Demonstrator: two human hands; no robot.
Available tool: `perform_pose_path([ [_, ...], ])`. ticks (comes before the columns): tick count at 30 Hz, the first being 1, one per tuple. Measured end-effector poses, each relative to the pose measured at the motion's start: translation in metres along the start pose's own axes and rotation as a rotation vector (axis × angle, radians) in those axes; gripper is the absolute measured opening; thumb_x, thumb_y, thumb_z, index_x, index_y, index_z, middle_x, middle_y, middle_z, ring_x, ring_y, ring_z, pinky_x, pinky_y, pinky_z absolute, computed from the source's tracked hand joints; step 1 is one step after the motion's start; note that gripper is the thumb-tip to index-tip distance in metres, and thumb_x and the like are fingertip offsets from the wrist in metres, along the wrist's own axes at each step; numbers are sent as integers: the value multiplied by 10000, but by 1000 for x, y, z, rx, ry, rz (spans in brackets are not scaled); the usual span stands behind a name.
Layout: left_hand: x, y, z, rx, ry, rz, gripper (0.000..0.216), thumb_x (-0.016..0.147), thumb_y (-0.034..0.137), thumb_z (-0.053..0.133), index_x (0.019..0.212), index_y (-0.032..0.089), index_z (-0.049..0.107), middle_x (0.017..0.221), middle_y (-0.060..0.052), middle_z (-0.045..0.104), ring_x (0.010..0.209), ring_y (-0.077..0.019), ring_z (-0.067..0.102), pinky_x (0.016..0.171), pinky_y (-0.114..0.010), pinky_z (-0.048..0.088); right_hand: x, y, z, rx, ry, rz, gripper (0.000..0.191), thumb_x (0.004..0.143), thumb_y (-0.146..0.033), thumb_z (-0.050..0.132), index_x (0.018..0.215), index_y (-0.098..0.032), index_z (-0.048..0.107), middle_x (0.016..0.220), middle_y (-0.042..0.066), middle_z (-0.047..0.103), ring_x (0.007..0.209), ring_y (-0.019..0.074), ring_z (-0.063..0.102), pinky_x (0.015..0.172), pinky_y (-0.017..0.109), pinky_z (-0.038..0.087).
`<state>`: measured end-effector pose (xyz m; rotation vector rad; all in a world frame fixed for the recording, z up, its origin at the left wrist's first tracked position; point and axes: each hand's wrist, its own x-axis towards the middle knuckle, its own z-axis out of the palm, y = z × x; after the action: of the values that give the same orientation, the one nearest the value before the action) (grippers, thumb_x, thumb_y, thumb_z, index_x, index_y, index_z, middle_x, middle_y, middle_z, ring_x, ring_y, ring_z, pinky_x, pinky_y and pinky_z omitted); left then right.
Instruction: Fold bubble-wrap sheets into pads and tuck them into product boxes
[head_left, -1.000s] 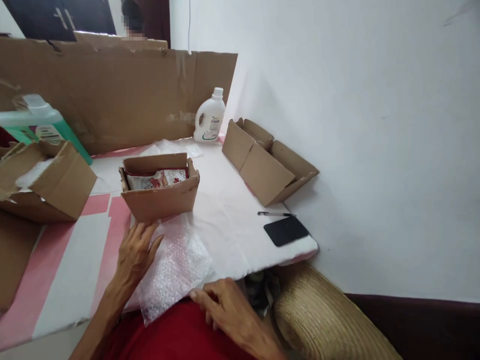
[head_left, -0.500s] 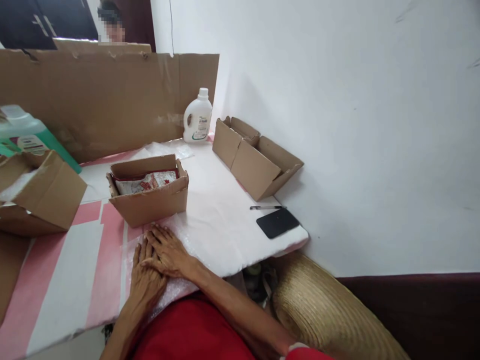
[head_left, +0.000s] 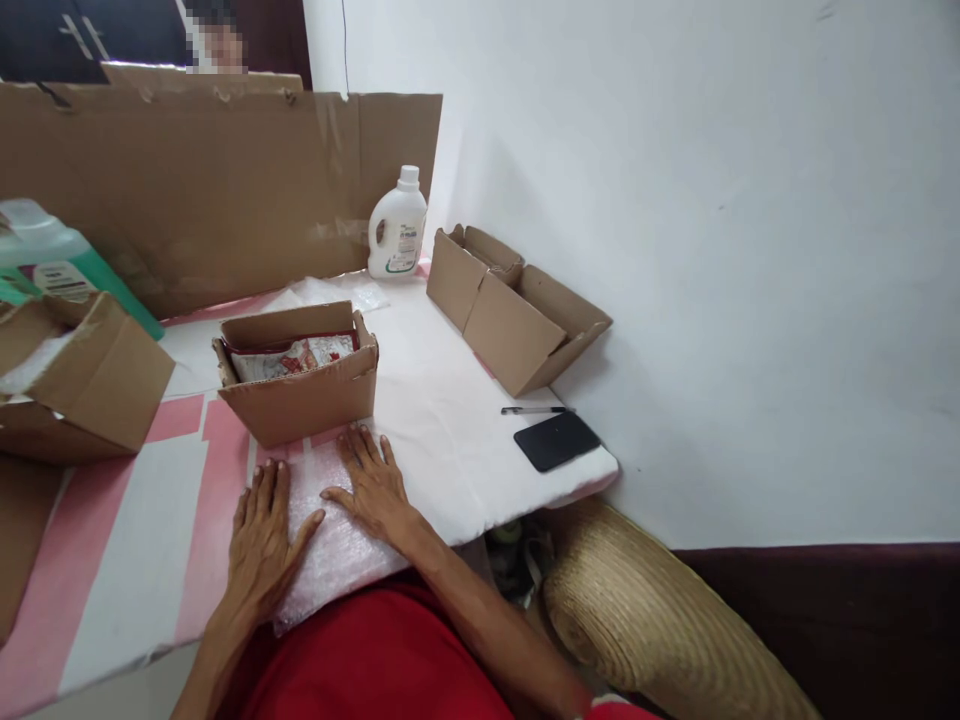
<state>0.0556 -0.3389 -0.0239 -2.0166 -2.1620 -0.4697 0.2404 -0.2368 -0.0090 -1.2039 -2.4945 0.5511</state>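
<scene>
Two hands lie flat on a sheet of bubble wrap at the table edge.

Left hand and right hand are side by side, fingers spread, palms pressing the bubble wrap, gripping nothing; the sheet hangs a little over the edge of the table, so I judge it could slide off toward the lap if the pressure stops; just behind stands an open box with a printed packet inside; farther right lie a pen and a phone.
</scene>
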Motion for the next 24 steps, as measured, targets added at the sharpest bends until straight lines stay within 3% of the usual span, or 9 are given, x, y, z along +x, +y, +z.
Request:
perform_pose_path([
  [3,-2,-13,-8,-1,-31,-117,804,980,624,311,1568,75,312,1603,-256,371,1497,-418,337,1180,-622,315,-9,0,-5,21,-3,56,820,1015,-651,403,1615,-111,263,1686,177,190,1581,331,110,1263,591,128],
  [6,-11,-28,-25,-37,22,-157,886,964,676,274,1570,30,273,1569,-303,389,1478,-444,356,1152,-634,347,-27,9,-26,71,6,72,847,1006,-645,438,1612,-82,256,1678,216,200,1579,343,115,1251,580,206],
  [8,-23,-34,-39,-88,35,-60,949,926,721,355,1599,68,206,1589,-276,376,1483,-417,361,1152,-590,372,-44,22,-47,93,31,1,777,1022,-579,466,1616,-121,261,1685,179,218,1585,305,107,1259,548,220],
  [10,-37,-35,-52,-115,-11,125,1045,844,760,505,1615,129,190,1625,-218,354,1492,-386,359,1175,-534,361,-63,37,-67,96,-2,-101,713,1031,-510,490,1619,-172,268,1692,128,233,1588,259,111,1272,512,211],
  [13,-55,-29,-59,-59,-68,386,1023,799,688,630,1602,167,269,1637,-164,361,1506,-356,341,1228,-473,272,-86,57,-82,66,-210,-214,890,921,-603,631,1616,-171,280,1691,142,228,1584,293,124,1268,525,208],
  [15,-62,-24,-54,-22,-73,465,848,872,485,604,1597,175,292,1629,-139,387,1516,-317,335,1238,-431,244,-96,66,-79,18,-334,-286,1043,805,-666,721,1612,-161,295,1692,164,203,1579,352,111,1261,569,185],
  [18,-63,-18,-43,-35,-51,485,769,877,245,516,1603,171,275,1614,-140,412,1512,-288,350,1209,-406,291,-102,75,-64,-63,-344,-362,966,824,-510,741,1604,-138,310,1685,171,226,1572,363,142,1261,553,192],
  [21,-63,-16,-41,-73,-15,499,756,869,251,525,1590,158,314,1591,-156,441,1495,-297,377,1193,-414,311,-108,79,-50,-118,-238,-418,770,886,-324,668,1566,-107,377,1638,169,357,1541,331,259,1246,489,260],
  [24,-70,-19,-48,-131,-41,525,740,854,270,564,1563,170,377,1562,-147,483,1476,-299,404,1177,-411,337,-117,81,-43,-121,-133,-480,599,950,-320,603,1498,-115,472,1567,163,475,1476,328,372,1204,496,321],
])
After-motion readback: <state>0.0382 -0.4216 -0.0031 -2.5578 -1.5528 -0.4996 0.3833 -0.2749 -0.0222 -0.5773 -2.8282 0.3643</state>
